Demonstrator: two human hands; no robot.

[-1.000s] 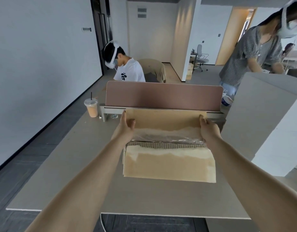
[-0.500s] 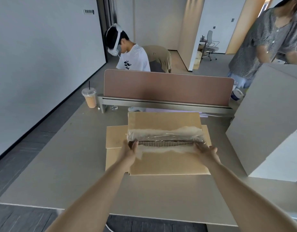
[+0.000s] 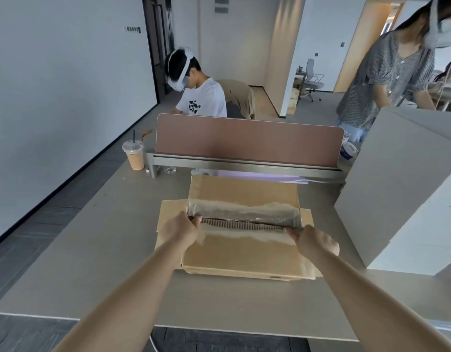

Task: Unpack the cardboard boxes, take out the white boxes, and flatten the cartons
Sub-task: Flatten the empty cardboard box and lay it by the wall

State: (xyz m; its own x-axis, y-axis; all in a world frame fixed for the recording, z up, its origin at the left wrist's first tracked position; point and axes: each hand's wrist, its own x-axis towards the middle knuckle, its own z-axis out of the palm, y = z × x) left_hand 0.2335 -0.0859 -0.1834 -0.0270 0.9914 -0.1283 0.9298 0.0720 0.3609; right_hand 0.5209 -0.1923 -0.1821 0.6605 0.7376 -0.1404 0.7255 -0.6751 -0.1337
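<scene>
**The carton (image 3: 244, 257) is down flat**

Upright a moment ago, it now lies flat on the desk (image 3: 105, 250) at frame centre — flattening seems nearly done. The left hand (image 3: 180, 229) and right hand (image 3: 318, 243) each grip its torn middle edge with curled fingers.

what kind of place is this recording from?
Most likely an open-plan office: a long shared desk with a brown divider screen, a swivel office chair further back, and an iced drink cup beside the divider.

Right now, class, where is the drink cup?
In the head view, the cup stands on the table at far left, beside the left end of the divider.
</scene>
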